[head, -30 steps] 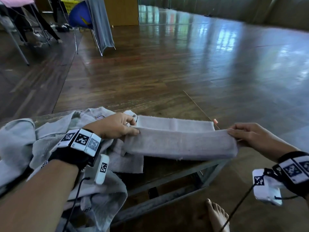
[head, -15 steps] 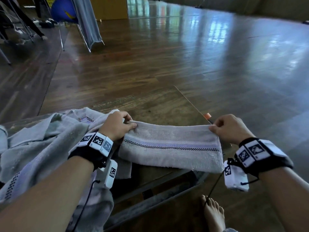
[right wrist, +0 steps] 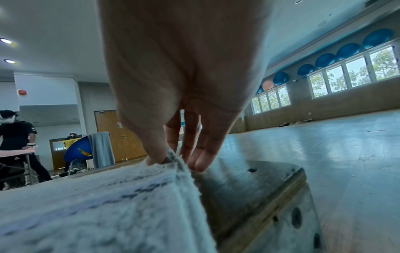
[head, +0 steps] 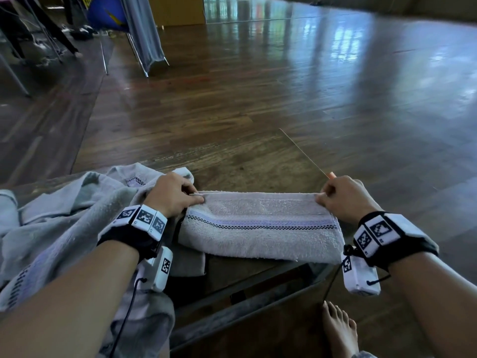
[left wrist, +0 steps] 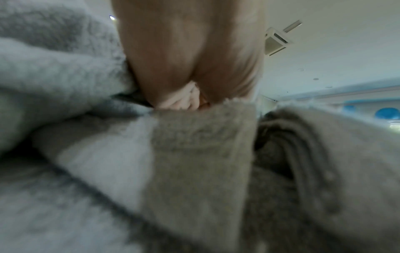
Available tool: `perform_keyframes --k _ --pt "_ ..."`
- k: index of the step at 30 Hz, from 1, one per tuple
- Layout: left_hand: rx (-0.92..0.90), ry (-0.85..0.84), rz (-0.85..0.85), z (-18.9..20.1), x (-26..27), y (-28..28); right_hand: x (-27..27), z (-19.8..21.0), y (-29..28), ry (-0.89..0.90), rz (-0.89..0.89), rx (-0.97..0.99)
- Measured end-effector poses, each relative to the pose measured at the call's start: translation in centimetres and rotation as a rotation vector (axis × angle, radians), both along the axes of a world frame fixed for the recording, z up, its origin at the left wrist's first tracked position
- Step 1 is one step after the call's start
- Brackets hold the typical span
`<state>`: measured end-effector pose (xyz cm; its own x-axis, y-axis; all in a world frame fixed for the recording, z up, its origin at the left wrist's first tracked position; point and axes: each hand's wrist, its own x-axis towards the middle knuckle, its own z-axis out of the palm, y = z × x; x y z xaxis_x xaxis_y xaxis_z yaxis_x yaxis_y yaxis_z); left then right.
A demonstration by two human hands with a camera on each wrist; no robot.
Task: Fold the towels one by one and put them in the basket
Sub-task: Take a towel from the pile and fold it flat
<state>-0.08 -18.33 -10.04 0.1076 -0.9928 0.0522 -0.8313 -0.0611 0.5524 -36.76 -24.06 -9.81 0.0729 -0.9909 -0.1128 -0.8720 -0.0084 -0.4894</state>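
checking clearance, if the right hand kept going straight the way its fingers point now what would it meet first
Most likely the table top: the right hand pinches the folded towel at its far corner, fingertips pointing down just above the wood. Depth is unclear.

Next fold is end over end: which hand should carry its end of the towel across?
Right, probably. The right hand pinches the towel at its free end over bare table; the left hand is hemmed in by the unfolded pile.
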Motion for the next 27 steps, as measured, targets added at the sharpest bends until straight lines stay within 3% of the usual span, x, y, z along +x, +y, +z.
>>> perform_keyframes --k 18,21,27 --pt "-0.13 -0.08 -0.038 0.6 -0.6 -0.3 1.2 0.7 0.3 0.057 -0.057 -0.034" --pt "-0.219 -0.024 -0.046 2.2 -1.3 -0.3 0.8 2.2 0.3 -0.011 -0.067 -0.154" --pt "-0.546 0.052 -0.022 6.5 -3.2 0.0 -0.8 5.8 0.7 -0.102 0.028 -0.659"
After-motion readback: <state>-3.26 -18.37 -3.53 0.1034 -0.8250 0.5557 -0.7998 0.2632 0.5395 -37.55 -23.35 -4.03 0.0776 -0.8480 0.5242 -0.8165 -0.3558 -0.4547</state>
